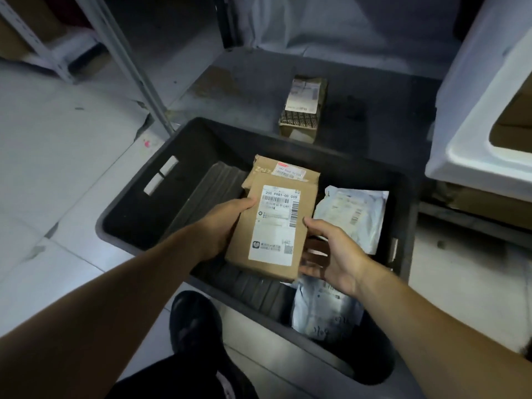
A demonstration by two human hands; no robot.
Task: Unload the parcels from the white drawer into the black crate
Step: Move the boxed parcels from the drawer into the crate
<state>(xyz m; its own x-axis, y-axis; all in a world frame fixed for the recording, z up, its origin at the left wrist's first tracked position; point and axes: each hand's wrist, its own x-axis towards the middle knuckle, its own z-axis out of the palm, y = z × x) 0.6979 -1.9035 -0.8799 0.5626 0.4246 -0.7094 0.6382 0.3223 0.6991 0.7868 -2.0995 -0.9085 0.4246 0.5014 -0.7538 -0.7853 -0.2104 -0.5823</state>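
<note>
A brown cardboard parcel (273, 226) with a white shipping label hangs over the black crate (138, 214). My left hand (224, 223) grips its left edge and my right hand (328, 251) holds its right side, fingers under it. Inside the crate lie another brown box (285, 168) at the back, a white poly mailer (354, 214) on the right, and a second white mailer (325, 309) near the front. The white drawer (472, 133) stands open at the right edge, with brown cardboard showing inside.
A small patterned box (305, 105) sits on the dark platform behind the crate. A metal shelf upright (129, 61) rises at the left over the pale tiled floor. My dark shoe (195, 321) is beside the crate's front edge.
</note>
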